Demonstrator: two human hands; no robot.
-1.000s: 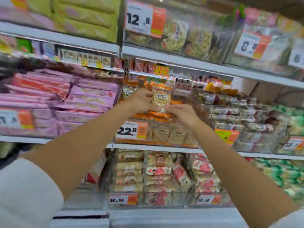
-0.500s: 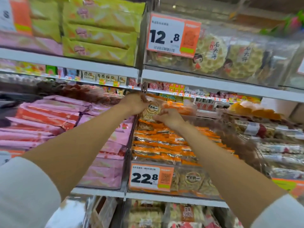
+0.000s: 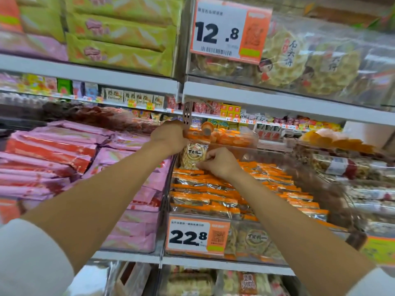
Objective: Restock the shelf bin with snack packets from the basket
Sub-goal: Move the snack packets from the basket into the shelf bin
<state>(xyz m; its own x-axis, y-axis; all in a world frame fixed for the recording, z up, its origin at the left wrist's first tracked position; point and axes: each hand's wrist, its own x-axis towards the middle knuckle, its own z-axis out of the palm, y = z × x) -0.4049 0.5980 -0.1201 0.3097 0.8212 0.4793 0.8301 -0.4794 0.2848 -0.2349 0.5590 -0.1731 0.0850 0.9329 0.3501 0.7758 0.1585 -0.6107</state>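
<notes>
White sleeves (image 3: 32,259) are showing nearest, both arms reaching up. A 22.8 tag (image 3: 196,237) is hanging on the clear front of the bin (image 3: 263,242), which is holding rows of orange-edged packets (image 3: 224,195). At its back left corner one packet (image 3: 193,154) is standing upright above the rows. The right hand (image 3: 218,161) is pinching its lower edge with its fingers. The left hand (image 3: 168,135) is clenching its fingers round the top. Above, a 12.8 tag (image 3: 228,30) is hanging.

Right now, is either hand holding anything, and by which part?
Both hold one snack packet: the left hand grips its orange top edge, the right hand pinches its lower right corner.
</notes>
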